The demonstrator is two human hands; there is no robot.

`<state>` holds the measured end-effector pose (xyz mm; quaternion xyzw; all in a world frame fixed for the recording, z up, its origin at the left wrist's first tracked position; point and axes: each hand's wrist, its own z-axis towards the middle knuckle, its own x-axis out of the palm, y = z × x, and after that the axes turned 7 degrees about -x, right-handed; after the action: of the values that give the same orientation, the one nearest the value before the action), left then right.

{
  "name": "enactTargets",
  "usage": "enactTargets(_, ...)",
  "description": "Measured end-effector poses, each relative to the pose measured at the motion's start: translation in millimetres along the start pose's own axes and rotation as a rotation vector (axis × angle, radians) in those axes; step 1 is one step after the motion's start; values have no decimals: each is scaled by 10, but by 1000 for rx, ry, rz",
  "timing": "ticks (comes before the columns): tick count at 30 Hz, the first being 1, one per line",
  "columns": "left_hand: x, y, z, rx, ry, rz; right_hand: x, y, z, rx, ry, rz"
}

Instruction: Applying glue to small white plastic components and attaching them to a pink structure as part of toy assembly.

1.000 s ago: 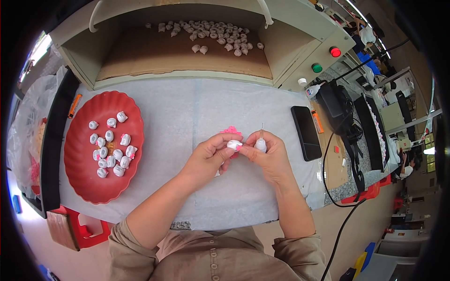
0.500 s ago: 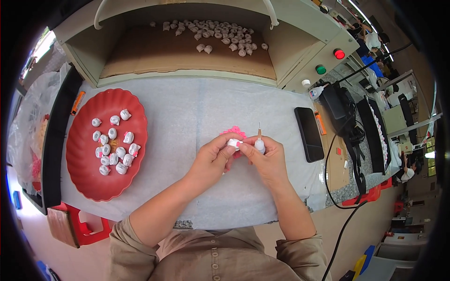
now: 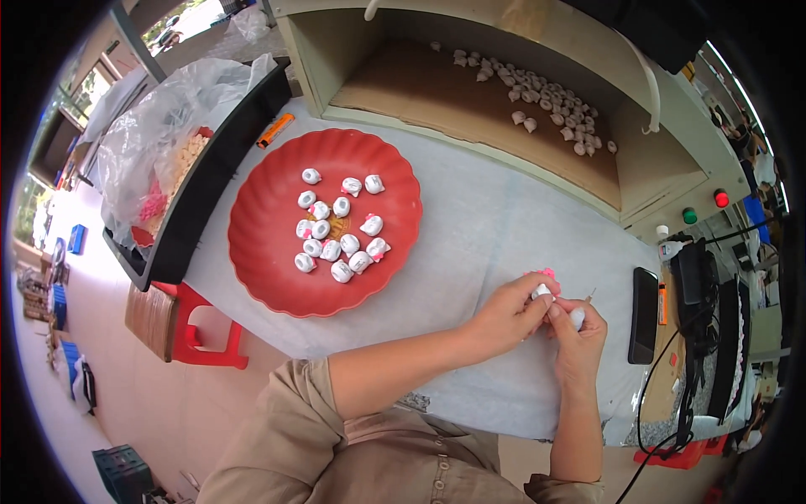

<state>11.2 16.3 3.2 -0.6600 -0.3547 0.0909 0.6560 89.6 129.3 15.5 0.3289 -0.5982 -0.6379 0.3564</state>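
My left hand (image 3: 506, 314) is closed around a small white figure piece (image 3: 541, 291), pinched between thumb and fingers. Close against it, my right hand (image 3: 579, 343) has its thumb and index fingertips at the piece. Tucked in that same hand is a small white squeeze bottle (image 3: 578, 317) with a thin needle tip pointing up and away. Whether a pink bit sits between the right fingertips is too small to tell. Just beyond my hands lies a heap of small pink pieces (image 3: 549, 275). To the left, a red scalloped plate (image 3: 260, 281) carries several similar white pieces (image 3: 332, 249), some with pink parts.
A cream box (image 3: 672, 168) with an open front stands at the back, many white pieces (image 3: 537, 88) on its cardboard floor. A black phone (image 3: 644, 315) and cables lie right. At left are a black tray (image 3: 189, 210) with plastic bags, and an orange tube (image 3: 275, 131).
The view has swung to the left and tilted, so the plate and my hands appear farther right. Both hands stay together at the white piece, the bottle still in my right hand.
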Motion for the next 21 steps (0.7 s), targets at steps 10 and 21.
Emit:
enactTargets(10,15,14,19,46,5,0,2,-17,-7,-3,-20,20)
enactTargets(21,-5,-47,-7,30,1,55,24,-19,15,-1,-13,58)
